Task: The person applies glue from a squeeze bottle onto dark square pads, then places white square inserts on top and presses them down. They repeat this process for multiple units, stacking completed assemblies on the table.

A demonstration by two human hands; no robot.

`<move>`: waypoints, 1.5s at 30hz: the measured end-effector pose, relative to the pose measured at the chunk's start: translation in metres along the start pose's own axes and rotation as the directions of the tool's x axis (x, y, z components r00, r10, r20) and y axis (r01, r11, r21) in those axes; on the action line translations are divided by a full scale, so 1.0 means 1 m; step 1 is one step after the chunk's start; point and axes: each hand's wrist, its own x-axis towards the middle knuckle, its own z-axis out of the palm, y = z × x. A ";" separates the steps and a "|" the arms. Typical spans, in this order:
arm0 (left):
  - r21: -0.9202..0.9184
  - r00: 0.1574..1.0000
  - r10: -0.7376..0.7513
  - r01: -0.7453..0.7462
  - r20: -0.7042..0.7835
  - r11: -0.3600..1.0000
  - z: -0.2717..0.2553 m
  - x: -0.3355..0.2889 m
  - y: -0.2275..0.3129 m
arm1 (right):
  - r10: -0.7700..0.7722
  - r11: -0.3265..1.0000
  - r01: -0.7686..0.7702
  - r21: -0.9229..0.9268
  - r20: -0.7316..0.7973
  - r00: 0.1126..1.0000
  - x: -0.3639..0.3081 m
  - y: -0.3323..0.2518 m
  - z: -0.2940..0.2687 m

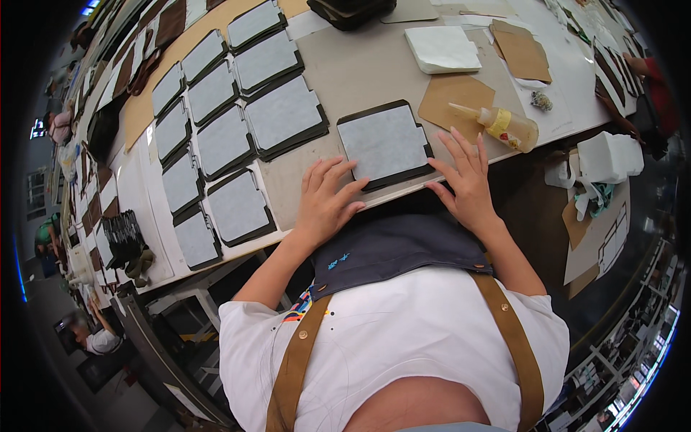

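A dark, notched panel (423,171) with a pale grey sheet (385,142) on its face lies flat on the table in front of me. My left hand (325,198) rests at its lower left corner, fingers apart, with fingertips by the edge. Fingers spread, my right hand (466,178) is at the panel's right side, its fingertips close to the notched edge. Neither hand is gripped round anything. To the left lie several stacks of like panels (279,119) in rows. A squeeze bottle (512,129) with a yellowish body and pointed nozzle lies on its side beyond my right hand.
Under the bottle's nozzle is a brown card (450,101). Farther back are a white stack of sheets (443,50), brown pieces (522,52) and a black bag (351,11). Dark strips (126,237) hang over the left end. The table's front edge runs by my hands.
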 end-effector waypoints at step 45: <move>-0.671 0.736 -0.676 0.507 0.011 0.541 -0.033 0.047 -0.045 | -0.105 0.976 0.141 0.168 -0.206 0.973 0.039 -0.012 -0.004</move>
